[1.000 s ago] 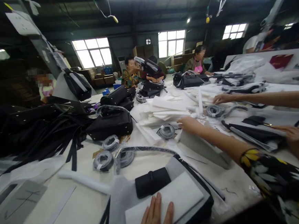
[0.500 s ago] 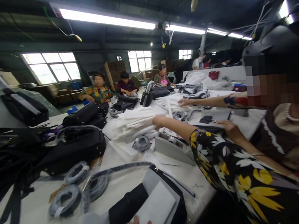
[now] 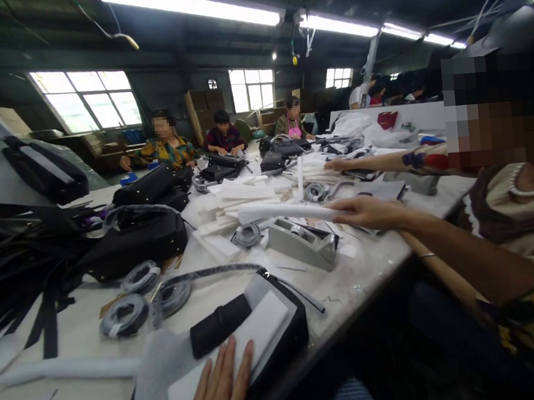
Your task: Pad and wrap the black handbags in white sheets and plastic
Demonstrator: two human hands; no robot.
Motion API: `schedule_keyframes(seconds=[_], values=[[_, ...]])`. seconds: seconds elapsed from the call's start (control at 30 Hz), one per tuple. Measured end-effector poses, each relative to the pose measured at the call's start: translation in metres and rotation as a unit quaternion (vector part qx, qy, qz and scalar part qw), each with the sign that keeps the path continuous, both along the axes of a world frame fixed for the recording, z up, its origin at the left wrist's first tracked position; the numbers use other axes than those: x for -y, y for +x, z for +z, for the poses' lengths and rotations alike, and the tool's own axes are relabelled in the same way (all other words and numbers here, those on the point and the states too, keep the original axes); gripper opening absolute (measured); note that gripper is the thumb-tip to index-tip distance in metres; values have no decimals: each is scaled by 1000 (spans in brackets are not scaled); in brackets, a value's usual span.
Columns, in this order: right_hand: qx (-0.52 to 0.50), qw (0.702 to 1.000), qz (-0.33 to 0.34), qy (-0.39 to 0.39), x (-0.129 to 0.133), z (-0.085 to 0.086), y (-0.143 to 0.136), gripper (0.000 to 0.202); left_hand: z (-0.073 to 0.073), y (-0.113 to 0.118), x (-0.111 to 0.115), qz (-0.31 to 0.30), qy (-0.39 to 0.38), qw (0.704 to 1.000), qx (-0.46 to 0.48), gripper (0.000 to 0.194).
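Observation:
My left hand (image 3: pixel 223 376) lies flat with its fingers spread on a white sheet (image 3: pixel 267 323), which rests on a black bag (image 3: pixel 297 311) with a wrapped handle. A black rolled flap (image 3: pixel 219 327) sits beside the sheet. My right hand (image 3: pixel 358 212) reaches across from the right, its fingers closed on one end of a long white sheet (image 3: pixel 281 211). That sheet is held above a grey tape dispenser (image 3: pixel 300 243) and in front of a pile of white sheets (image 3: pixel 234 196).
Coiled wrapped straps (image 3: pixel 124 315) and black bags (image 3: pixel 136 241) cover the left and middle. A person (image 3: pixel 526 204) sits close at the right, one hand (image 3: pixel 336 165) over more white pieces. Several people sit across the table. The table edge (image 3: pixel 350 317) runs diagonally at lower right.
My right hand has drawn back rightward from the pile with a white sheet in it. More of my left hand shows on the bag's sheet. The view has tilted down slightly.

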State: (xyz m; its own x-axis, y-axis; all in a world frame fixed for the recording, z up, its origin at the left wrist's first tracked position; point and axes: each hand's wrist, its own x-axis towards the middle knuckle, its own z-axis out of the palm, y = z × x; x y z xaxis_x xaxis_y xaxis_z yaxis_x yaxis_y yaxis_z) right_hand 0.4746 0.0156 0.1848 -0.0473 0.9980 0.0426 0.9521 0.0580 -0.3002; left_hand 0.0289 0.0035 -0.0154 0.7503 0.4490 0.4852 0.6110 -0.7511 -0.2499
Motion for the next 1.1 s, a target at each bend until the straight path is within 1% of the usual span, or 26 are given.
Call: schedule_keyframes(seconds=[0.03,0.07,0.1,0.13,0.17,0.23,0.3,0.37,0.43,0.53,0.63,0.7,0.77,0.83,0.9,0.97,1.03,1.1], values=[[-61,998,17,-21,17,-11,-6,55,9,-2,-1,-19,-26,999,-6,80],[-123,991,29,-42,33,-22,-12,58,19,-4,-3,-23,-61,998,-5,76],[-179,981,40,-59,49,-33,-20,58,29,-5,-5,-25,-97,995,1,70],[-218,972,53,-68,64,-44,-27,54,40,-5,-7,-15,-154,988,-8,66],[-237,967,72,-64,78,-54,-36,47,49,-4,-10,-11,-205,979,-15,62],[-240,962,123,-38,101,-75,-56,34,66,-2,-16,3,-296,954,-41,59],[-202,966,159,10,115,-98,-80,31,78,1,-21,13,-347,935,-64,54],[-140,972,167,84,121,-120,-106,33,85,4,-23,22,-370,925,-76,51],[-80,968,165,173,118,-140,-131,35,90,6,-22,28,-381,921,-80,50],[-31,944,151,292,106,-162,-161,34,95,8,-19,34,-388,918,-79,52],[-40,916,141,372,92,-175,-184,27,99,10,-12,43,-384,919,-76,53],[-56,902,146,403,83,-182,-195,22,98,11,-7,50,-372,924,-73,56],[-70,892,149,421,77,-190,-202,22,91,11,0,53,-348,934,-64,66],[-83,886,149,431,74,-198,-206,23,78,10,5,50,-308,949,-46,73],[-98,883,156,433,75,-203,-206,23,62,10,10,44,-256,965,-21,72],[-106,880,189,423,77,-201,-202,23,47,10,14,36,-208,978,1,65],[-91,875,230,417,79,-193,-197,27,35,10,16,33,-169,985,14,61],[-49,882,235,404,78,-182,-191,36,27,10,18,36,-141,989,14,58]])
